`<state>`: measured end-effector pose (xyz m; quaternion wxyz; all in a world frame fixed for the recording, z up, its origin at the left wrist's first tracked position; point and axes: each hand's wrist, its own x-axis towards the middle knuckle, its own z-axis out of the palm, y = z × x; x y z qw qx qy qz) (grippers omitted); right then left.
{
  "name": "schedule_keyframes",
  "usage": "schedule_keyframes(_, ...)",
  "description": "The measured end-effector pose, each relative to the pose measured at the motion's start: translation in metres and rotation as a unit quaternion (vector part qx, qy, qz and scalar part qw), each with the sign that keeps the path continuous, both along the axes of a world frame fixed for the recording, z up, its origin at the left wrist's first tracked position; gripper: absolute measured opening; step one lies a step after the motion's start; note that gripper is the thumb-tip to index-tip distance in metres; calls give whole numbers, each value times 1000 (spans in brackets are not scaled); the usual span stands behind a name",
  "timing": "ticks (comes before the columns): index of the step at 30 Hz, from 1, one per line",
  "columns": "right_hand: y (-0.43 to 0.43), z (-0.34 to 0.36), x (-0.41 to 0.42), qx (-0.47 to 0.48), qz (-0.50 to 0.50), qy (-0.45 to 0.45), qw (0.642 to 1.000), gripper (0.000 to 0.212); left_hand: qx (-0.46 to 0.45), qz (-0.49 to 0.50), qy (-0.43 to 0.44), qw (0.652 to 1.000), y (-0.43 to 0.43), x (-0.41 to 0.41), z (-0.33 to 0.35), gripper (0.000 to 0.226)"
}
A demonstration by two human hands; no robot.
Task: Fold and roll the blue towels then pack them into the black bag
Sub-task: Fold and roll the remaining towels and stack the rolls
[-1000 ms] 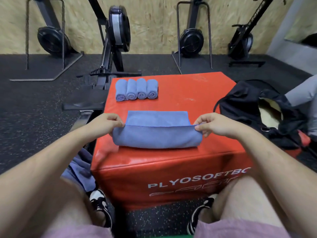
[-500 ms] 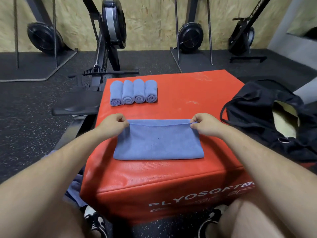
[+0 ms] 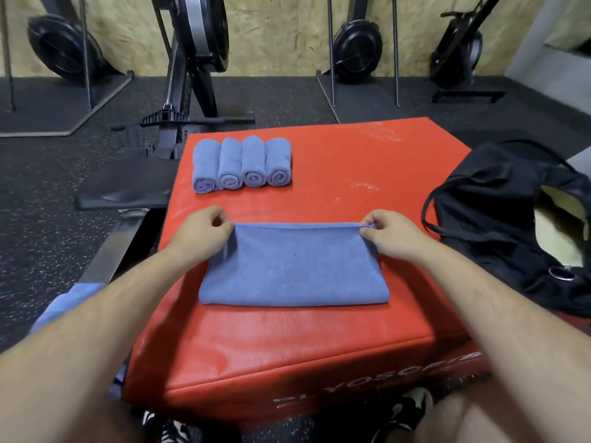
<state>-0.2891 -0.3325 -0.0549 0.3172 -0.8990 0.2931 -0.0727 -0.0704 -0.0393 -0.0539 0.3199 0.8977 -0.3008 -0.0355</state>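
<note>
So the folded blue towel point(image 3: 294, 266) was lying flat on the red plyo box point(image 3: 335, 340), near the front edge, with the fold toward the person. The left hand point(image 3: 204, 233) had its grip clamped on the towel's far left corner, fingers curled in and pinching the hem. The right hand point(image 3: 388, 233) did the same on the far right corner, grip pinched tight on the edge.

Further back on the box, 4 rolled towels point(image 3: 242, 163) sat in a neat row, touching side by side, spiral ends facing the camera. The black bag point(image 3: 499, 225) was slumped at the box's right edge with its mouth gaping open, well apart from the rolls. Couldn't tell if it was fully on the box or partly off it.

More blue cloth point(image 3: 70, 302) was down on the floor under the left forearm. Rowing machines point(image 3: 195, 36) stood along the wall.
</note>
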Motion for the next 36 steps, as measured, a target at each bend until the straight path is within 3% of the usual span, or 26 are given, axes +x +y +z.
schedule_keyframes(7, 1, -2, 13, 6, -26, 3, 1000, 9, -9, 29, -6, 1000, -13, 11, -7, 15)
schedule_keyframes(11, 2, -6, 20, -60, -41, 10, 997, 5, 5, 36, -10, 999, -21, 20, -19, 15)
schedule_keyframes(13, 8, -7, 23, -94, -62, 22, 993, 17, 7, 44, -18, 999, -24, 18, -23, 13)
schedule_keyframes(17, 38, -1, 33, -274, -95, 47, 956, 41, 70, 60, -198, 976, -33, -5, -23, 20)
schedule_keyframes(19, 65, -4, 42, -308, -39, 15, 951, 44, 53, -25, -219, 974, -44, -27, -22, 23)
schedule_keyframes(23, 112, -26, 56, -249, 76, 41, 965, 53, 82, -174, -136, 972, -61, -64, -39, 51)
schedule_keyframes(27, 125, -39, 56, -196, 93, 67, 974, 54, 137, -161, -99, 972, -62, -70, -49, 51)
schedule_keyframes(36, 82, -43, 21, -187, 30, 117, 975, 63, 172, -79, -86, 978, -18, -44, -51, 62)
